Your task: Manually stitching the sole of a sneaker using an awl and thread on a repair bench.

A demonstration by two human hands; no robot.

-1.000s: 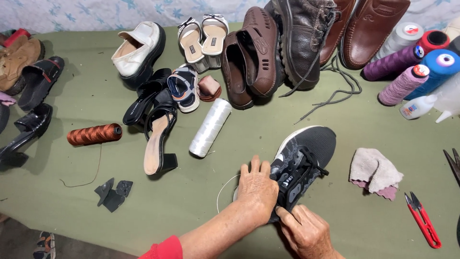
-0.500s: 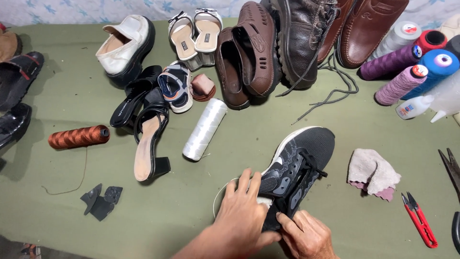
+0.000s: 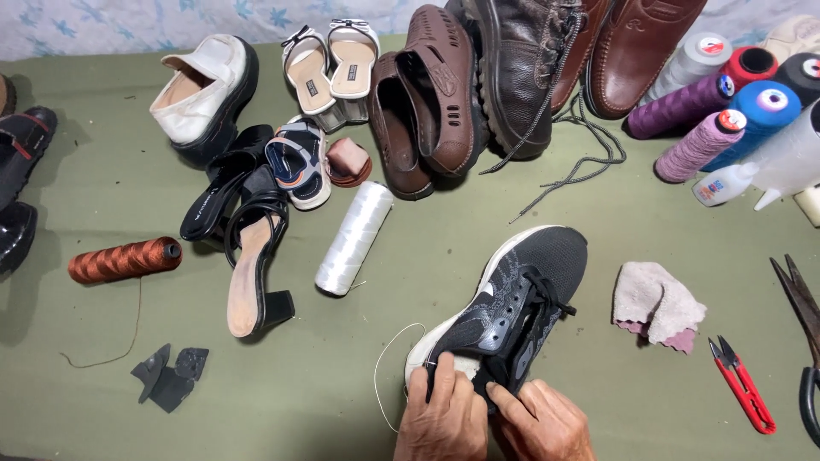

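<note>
At the bottom edge of the view, both hands close on the heel end of a black sneaker (image 3: 512, 307) lying on its side on the green table (image 3: 102, 358). The left hand (image 3: 444, 418) has its fingers curled tight over the white sole and heel, pinning the shoe down. The right hand (image 3: 540, 420) sits just beside it, fingertips pinched together at the collar; it seems to hold something thin there, but that is too small to tell. A loose white thread (image 3: 386, 367) loops out from under the left hand across the table.

Right of the grip lies a pinkish rag (image 3: 656, 303), and beyond it red snips (image 3: 743, 386) and dark shears (image 3: 803, 341) at the frame's edge. Left of the grip, well apart, lie black scraps (image 3: 169, 376), a heeled sandal (image 3: 252, 277) and a rust-brown spool (image 3: 126, 259) trailing its own thread. Just above the sneaker's toe, to the left, rests a white spool (image 3: 354, 239).

Farther off, a row of footwear runs along the back: a white shoe (image 3: 205, 85), a pair of pale sandals (image 3: 331, 68), brown clogs (image 3: 427, 111), a dark boot (image 3: 521, 68) with laces spilling toward the sneaker, and a brown loafer (image 3: 636, 51). At the far right stand thread cones (image 3: 726, 111) in purple, blue, grey and red, with a glue bottle (image 3: 769, 171) lying before them.
</note>
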